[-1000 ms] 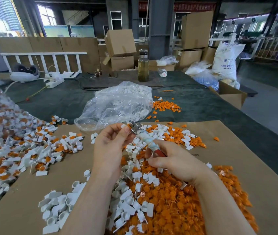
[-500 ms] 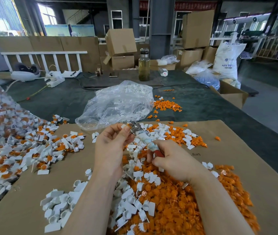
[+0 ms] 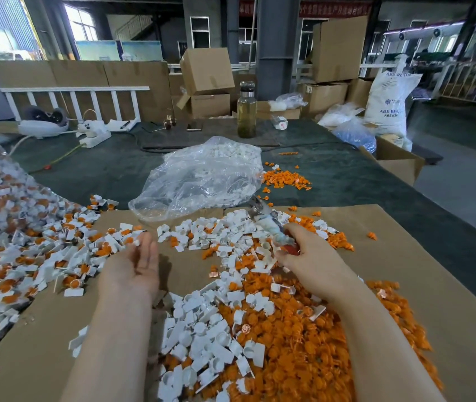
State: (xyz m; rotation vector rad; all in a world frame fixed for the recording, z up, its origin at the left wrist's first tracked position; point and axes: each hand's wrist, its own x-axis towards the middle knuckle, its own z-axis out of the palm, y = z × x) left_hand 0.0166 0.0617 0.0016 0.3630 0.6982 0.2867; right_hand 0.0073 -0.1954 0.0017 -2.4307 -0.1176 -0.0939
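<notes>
My right hand grips a pair of pliers by its taped handles, metal jaws pointing up and away. It hovers over a heap of loose white plastic pieces and orange caps on a brown cardboard sheet. My left hand is out to the left with straight fingers, palm turned inward, holding nothing. It sits beside a pile of assembled white-and-orange pieces at the left.
A clear plastic bag of white pieces lies beyond the cardboard on the dark green table cover. A small heap of orange caps sits to its right. A glass bottle, power strip and cardboard boxes stand farther back.
My left hand left the plier jaws, swung out left toward the assembled pile and opened. My right hand with the pliers shifted right.
</notes>
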